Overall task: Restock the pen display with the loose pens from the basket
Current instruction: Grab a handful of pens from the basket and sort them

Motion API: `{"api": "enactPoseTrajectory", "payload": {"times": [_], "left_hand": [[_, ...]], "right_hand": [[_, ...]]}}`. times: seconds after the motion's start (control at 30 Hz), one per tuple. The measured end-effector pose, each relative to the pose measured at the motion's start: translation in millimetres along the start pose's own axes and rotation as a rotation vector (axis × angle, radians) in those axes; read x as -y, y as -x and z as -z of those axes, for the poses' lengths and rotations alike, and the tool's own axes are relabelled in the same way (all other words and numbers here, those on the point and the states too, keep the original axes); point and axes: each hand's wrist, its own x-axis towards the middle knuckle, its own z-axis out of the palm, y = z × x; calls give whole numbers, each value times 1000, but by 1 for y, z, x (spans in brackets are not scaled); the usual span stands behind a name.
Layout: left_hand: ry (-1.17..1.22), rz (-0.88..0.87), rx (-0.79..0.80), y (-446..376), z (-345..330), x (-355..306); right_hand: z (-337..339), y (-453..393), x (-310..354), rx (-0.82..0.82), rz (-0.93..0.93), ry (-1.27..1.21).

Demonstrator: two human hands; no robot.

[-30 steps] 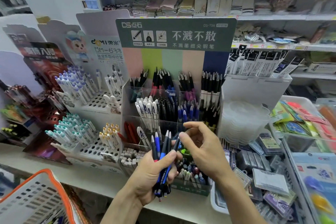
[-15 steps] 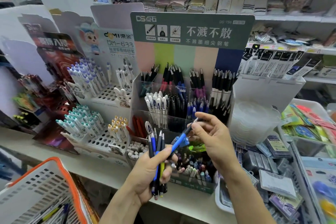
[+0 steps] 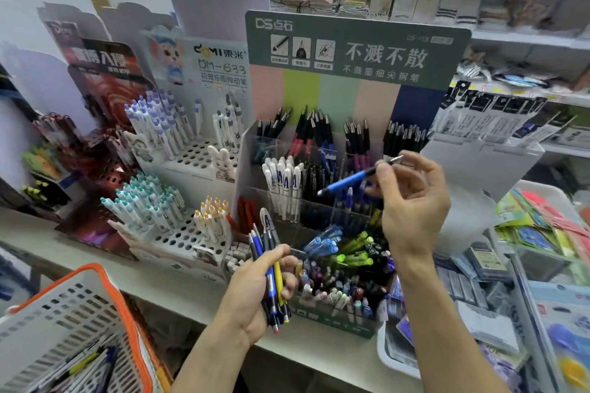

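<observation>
A shopper's right hand [image 3: 412, 201] pinches one blue pen [image 3: 351, 180] over the middle tier of the green pen display [image 3: 351, 51], while the left hand [image 3: 258, 290] grips a bundle of loose pens [image 3: 271, 268] beside the lower bins. The job looks midway: more pens lie in the orange-rimmed basket [image 3: 105, 290] (lower left), not yet shelved.

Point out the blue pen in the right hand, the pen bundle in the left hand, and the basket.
blue pen [image 3: 349, 181], head view, blue barrel.
pen bundle [image 3: 272, 277], head view, blue barrel mid-bundle.
basket [image 3: 105, 274], head view, orange rim.
</observation>
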Motion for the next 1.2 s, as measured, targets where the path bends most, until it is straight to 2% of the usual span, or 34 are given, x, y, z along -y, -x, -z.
{"api": "enactPoseTrajectory", "payload": {"times": [0.1,0.17,0.33,0.47,0.6,0.7,0.83,0.9,0.97,1.03,1.1,1.2], "left_hand": [[82,59,69,0,-2,1],[95,67,95,1,-6,2],[79,26,133,4,-8,-6],[59,-23,139,4,-8,-15],[30,-28,133,1,-6,-16],[46,-42,130,-1,-5,-16],[-15,-67,147,-3,-8,-19],[-13,-68,161,-3,-7,-22],[-20,-69,178,-4,-5,-25],[-47,-69,203,-5,-5,-28],[-77,-67,217,-5,-4,-30],[-131,-81,230,-7,-2,-32]], "right_hand": [[-11,-30,6,-100,292,106],[-22,-52,8,-59,451,201],[-52,-86,5,222,599,522],[-63,-87,0,217,681,530],[-67,-89,3,139,713,471],[-67,-91,-5,286,683,641],[-68,-94,-15,529,515,910],[-70,-91,-14,580,487,980],[-73,-86,-11,544,501,1008],[-74,-77,-5,462,553,943],[-74,-63,2,456,559,816],[-70,-33,14,660,298,622]]}}
